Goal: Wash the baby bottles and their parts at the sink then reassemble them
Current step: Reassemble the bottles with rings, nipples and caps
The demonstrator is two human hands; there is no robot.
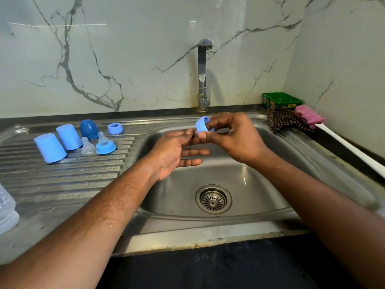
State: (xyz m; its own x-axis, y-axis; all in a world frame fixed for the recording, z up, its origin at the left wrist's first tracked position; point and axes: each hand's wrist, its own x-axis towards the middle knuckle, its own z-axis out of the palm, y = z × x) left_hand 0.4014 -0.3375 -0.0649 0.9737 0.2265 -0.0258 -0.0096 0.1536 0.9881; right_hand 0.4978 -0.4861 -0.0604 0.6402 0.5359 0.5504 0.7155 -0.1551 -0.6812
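Over the sink basin (260, 184): right hand (231, 138) pinches a blue collar ring (203, 126); left hand (177, 151), fingers relaxed, touches a clear teat (196, 134) beneath it. Risk: wet fingers slip, parts drop toward the drain (213, 199). Washed caps (60, 142) stand far left on the drainboard.

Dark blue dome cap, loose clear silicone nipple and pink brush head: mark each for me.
Dark blue dome cap (89, 128), head view, middle of its rounded side.
Loose clear silicone nipple (87, 146), head view, on its body above the base flange.
Pink brush head (308, 116), head view, centre of the sponge.
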